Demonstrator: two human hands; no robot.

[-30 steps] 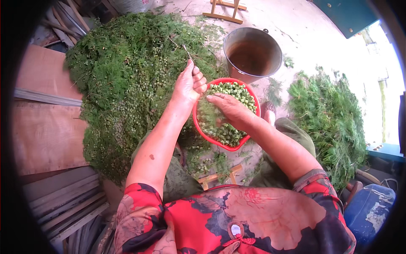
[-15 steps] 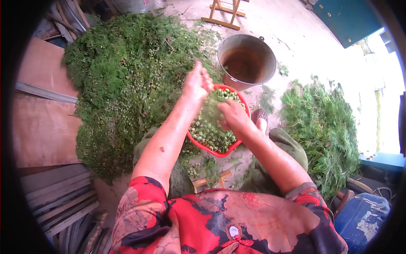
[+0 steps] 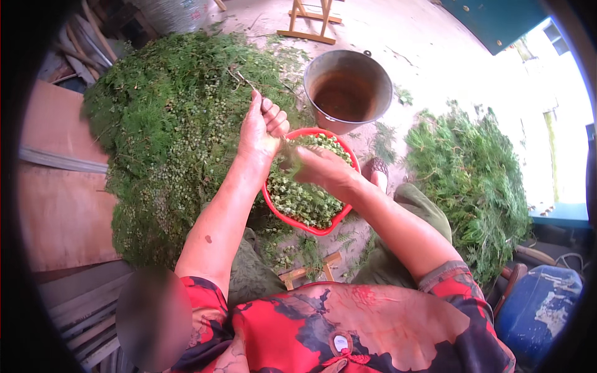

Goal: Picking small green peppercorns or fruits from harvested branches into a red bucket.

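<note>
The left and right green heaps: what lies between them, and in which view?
The head view shows the red basin, the bucket, a foot and loose sprigs between them, with the right hand over the basin.

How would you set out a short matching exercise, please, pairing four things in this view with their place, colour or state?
Column one
1. Red basin
2. Metal bucket
3. Blue container
4. Left hand

Column two
A. At the lower right of the picture, worn pale in places
B. Closed, with a thin stem sticking out of it
C. Holding many small green pieces
D. Grey around the rim, brownish inside

Right pairs: 1-C, 2-D, 3-A, 4-B
</note>
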